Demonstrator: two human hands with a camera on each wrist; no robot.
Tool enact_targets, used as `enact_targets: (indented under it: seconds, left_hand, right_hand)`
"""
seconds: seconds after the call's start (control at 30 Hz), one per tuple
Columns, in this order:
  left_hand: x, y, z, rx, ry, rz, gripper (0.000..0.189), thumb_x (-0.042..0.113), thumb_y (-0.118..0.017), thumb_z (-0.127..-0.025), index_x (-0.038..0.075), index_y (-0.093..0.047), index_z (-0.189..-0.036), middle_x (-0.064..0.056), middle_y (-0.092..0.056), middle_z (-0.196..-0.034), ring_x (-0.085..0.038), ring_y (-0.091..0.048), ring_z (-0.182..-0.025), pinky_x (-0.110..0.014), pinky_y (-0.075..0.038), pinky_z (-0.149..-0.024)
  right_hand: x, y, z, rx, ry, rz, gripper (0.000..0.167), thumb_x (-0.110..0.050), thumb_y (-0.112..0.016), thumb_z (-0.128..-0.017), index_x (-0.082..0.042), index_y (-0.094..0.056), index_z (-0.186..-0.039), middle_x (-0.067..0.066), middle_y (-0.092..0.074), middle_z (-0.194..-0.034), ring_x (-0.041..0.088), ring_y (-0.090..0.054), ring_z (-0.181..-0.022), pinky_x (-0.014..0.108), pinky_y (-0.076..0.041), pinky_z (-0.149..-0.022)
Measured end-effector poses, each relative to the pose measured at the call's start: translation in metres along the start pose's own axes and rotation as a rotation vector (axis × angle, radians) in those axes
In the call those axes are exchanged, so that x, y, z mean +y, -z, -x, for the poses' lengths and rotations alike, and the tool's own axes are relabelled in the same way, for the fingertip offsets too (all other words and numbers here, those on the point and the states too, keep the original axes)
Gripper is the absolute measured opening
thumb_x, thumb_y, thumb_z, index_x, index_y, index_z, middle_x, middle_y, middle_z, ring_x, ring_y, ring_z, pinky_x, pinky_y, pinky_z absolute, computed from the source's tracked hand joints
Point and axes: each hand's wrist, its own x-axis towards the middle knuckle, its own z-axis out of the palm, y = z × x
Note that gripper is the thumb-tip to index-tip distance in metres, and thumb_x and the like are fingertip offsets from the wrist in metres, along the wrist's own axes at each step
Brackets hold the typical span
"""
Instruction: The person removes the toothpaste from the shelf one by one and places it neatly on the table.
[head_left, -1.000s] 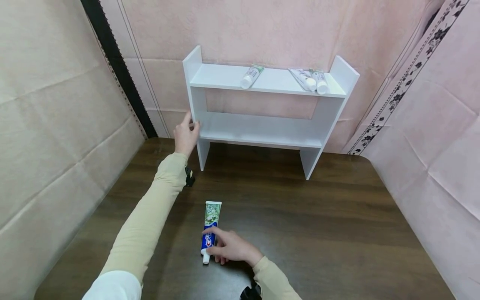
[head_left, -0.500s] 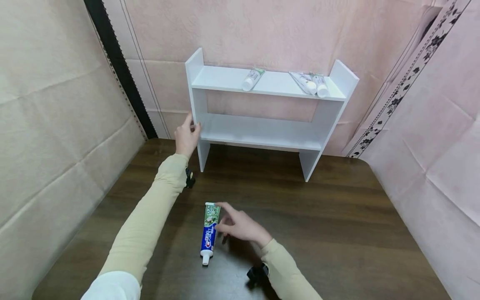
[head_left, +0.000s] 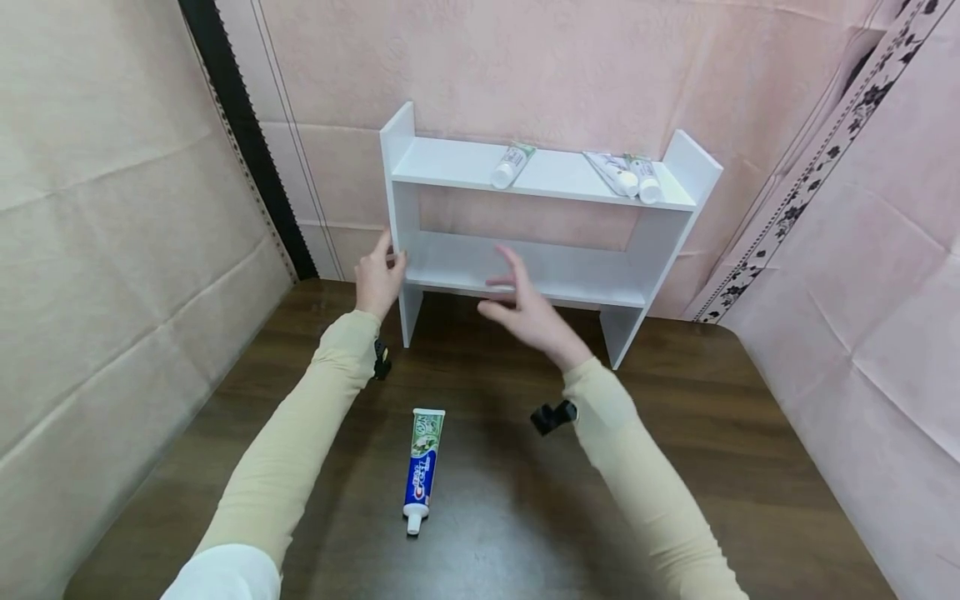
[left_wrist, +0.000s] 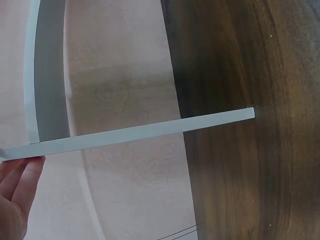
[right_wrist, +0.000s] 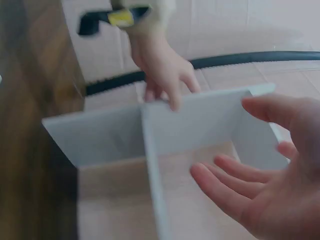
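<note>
A small white two-tier shelf stands on the table against the back cloth. My left hand holds the front edge of its left side panel, fingers outside, as the right wrist view also shows. My right hand hovers before the lower tier with spread fingers and nothing in it. A blue, green and white Crest toothpaste tube lies on the table, white cap toward me, apart from both hands. On the upper tier lie three whitish tubes: one tube left of centre, and two tubes side by side near the right end.
Pale cloth hangs behind and at both sides of the dark wooden table. A black strip runs down the cloth at left, and a floral border at right. Both wrists carry black camera mounts.
My right hand has left the toothpaste tube and risen forward to the shelf, its fingers spreading. The tube stays on the table. My left hand keeps its place on the side panel.
</note>
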Motion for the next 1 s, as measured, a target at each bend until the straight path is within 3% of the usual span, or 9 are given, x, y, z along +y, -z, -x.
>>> enact_targets:
  seconds: [0.1,0.23,0.4,0.57,0.83,1.0]
  left_hand:
    - [0.003,0.002,-0.002,0.006,-0.009,-0.002,0.045,0.017,-0.052,-0.099,0.016,-0.046,-0.144,-0.023,-0.066,-0.122,-0.037,-0.068,-0.105,-0.050,-0.057,-0.082]
    - [0.005,0.003,-0.004,0.012,-0.018,-0.008,0.044,0.016,-0.052,-0.098,0.016,-0.047,-0.142,-0.022,-0.067,-0.121,-0.037,-0.069,-0.104,-0.050,-0.057,-0.082]
    - [0.007,0.002,-0.001,0.008,-0.015,0.001,0.044,0.015,-0.053,-0.098,0.017,-0.047,-0.142,-0.021,-0.066,-0.122,-0.036,-0.069,-0.105,-0.049,-0.057,-0.082]
    - [0.007,0.001,0.004,0.001,-0.006,0.009,0.049,0.017,-0.053,-0.099,0.020,-0.043,-0.147,-0.022,-0.066,-0.123,-0.037,-0.069,-0.104,-0.050,-0.057,-0.081]
    - [0.004,0.003,0.011,0.010,0.000,0.003,0.053,0.018,-0.052,-0.099,0.020,-0.038,-0.150,-0.023,-0.066,-0.122,-0.037,-0.068,-0.105,-0.049,-0.057,-0.082]
    - [0.003,0.006,0.011,0.028,-0.008,-0.010,0.050,0.017,-0.053,-0.098,0.017,-0.042,-0.147,-0.023,-0.066,-0.121,-0.037,-0.069,-0.103,-0.049,-0.057,-0.081]
  right_hand:
    - [-0.015,0.020,-0.015,0.083,0.033,-0.071,0.089,-0.014,-0.063,-0.093,-0.047,-0.003,-0.150,0.020,-0.041,-0.146,0.038,-0.050,-0.129,0.051,-0.046,-0.102]
    - [-0.035,0.043,-0.030,0.137,0.045,-0.123,0.087,-0.009,-0.060,-0.093,-0.041,-0.004,-0.152,0.020,-0.047,-0.140,0.034,-0.057,-0.122,0.049,-0.051,-0.095]
    - [-0.051,0.061,-0.045,0.109,0.025,-0.102,0.084,-0.012,-0.057,-0.096,-0.046,-0.004,-0.151,0.020,-0.058,-0.127,0.028,-0.065,-0.103,0.040,-0.056,-0.086]
    - [-0.056,0.066,-0.061,0.099,-0.012,-0.064,0.085,-0.012,-0.056,-0.096,-0.047,-0.002,-0.152,0.021,-0.061,-0.121,0.023,-0.068,-0.090,0.029,-0.057,-0.073]
    - [-0.052,0.062,-0.074,0.114,-0.077,-0.140,0.080,-0.009,-0.052,-0.096,-0.045,-0.008,-0.152,0.022,-0.056,-0.129,0.032,-0.066,-0.103,0.027,-0.055,-0.070]
    - [-0.049,0.060,-0.069,0.134,-0.043,-0.207,0.073,-0.008,-0.050,-0.097,-0.043,-0.017,-0.151,0.022,-0.052,-0.133,0.035,-0.064,-0.110,0.031,-0.056,-0.077]
